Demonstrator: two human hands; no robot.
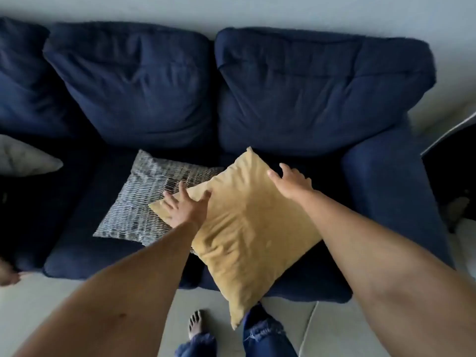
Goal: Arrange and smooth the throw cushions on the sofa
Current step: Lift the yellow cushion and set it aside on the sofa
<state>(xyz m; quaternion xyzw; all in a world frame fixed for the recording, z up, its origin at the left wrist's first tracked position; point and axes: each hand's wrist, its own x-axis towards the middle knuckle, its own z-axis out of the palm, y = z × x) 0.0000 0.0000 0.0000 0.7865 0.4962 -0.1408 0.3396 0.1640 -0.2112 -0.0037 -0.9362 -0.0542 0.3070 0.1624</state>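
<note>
Yellow cushion (247,228) overlapping patterned cushion (144,199), navy sofa (386,176)

On the sofa seat (77,253), one cushion (247,228) overlaps another (144,197) to its left, a third (23,158) lying farther left.

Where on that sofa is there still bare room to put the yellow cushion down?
Bare seat shows between the yellow cushion and the right armrest, and left of the patterned cushion, toward the grey cushion. The middle is crowded: yellow overlaps patterned there, both hands on it.
</note>
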